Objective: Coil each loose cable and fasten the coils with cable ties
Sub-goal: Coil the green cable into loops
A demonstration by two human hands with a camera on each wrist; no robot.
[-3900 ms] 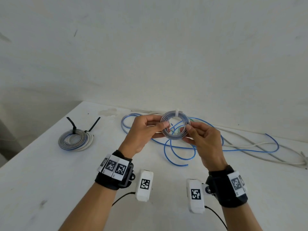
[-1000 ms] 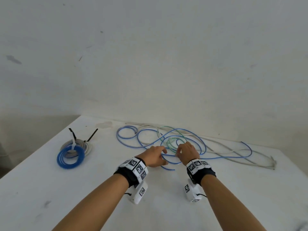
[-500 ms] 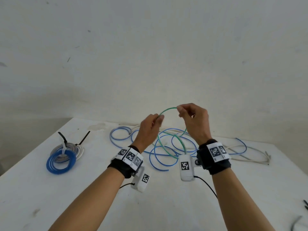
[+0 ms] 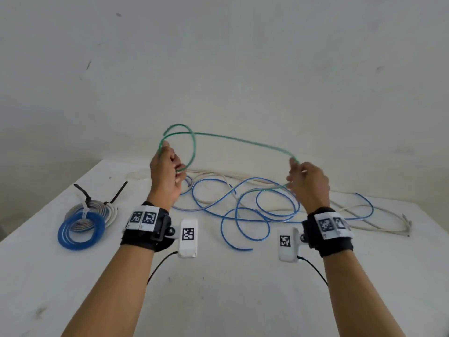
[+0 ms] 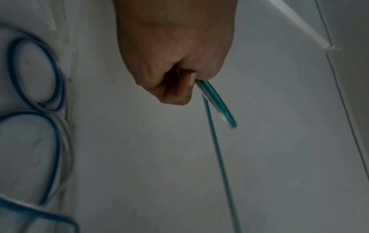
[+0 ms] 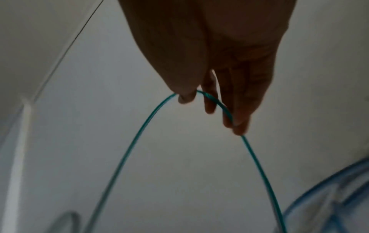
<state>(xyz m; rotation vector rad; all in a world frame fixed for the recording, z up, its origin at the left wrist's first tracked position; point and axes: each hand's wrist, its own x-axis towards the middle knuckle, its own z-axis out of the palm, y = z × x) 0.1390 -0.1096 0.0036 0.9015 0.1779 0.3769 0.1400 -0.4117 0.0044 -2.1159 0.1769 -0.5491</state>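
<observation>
Green cable (image 4: 243, 139) is airborne above the tabletop (image 4: 230, 288): left hand (image 4: 165, 176) pinches its small loop, right hand (image 4: 307, 183) grips the run, stretched sideways between them. Next wrap likely feeds right-to-left.

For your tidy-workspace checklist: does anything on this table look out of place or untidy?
Yes. Loose blue cables and a white cable sprawl tangled across the table, uncoiled, unlike the tied coils at the left.
</observation>
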